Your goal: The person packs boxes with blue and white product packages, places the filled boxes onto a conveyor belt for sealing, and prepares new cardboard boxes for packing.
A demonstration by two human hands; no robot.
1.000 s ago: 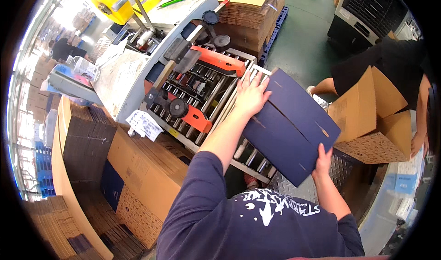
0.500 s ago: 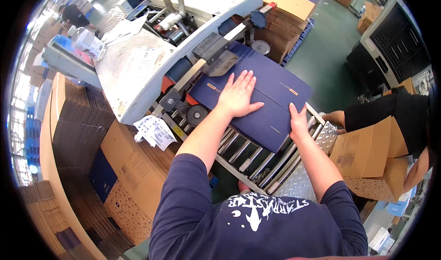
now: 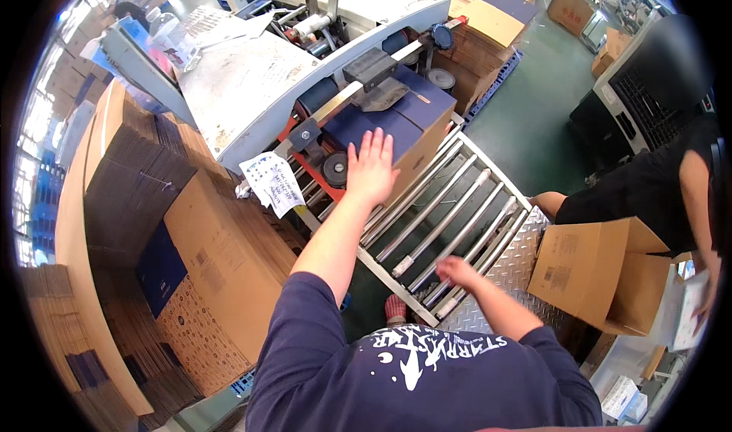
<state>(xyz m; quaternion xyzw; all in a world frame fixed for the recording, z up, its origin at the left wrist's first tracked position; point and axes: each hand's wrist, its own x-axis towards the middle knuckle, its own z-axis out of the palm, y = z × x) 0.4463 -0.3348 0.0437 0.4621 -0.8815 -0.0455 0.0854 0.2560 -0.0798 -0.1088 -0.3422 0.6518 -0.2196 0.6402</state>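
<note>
A carton with a dark blue top and plain brown side lies on the rollers, its far part under the arm of a carton sealing machine. My left hand rests flat on the near end of the carton, fingers stretched out, beside a black wheel of the machine. Over the bare metal rollers hovers my right hand, away from the carton. Its fingers are curled in and slightly blurred, with nothing visible in them.
Stacks of flattened cardboard stand on the left. At right, a co-worker's arm is near an open brown carton. A handwritten paper hangs from the machine's edge. More flat cartons lie on a blue pallet at the back.
The carton has slid away from me, further under the machine's arm. My left hand stays on its top; my right hand has let go of its side and drawn back over the rollers.
</note>
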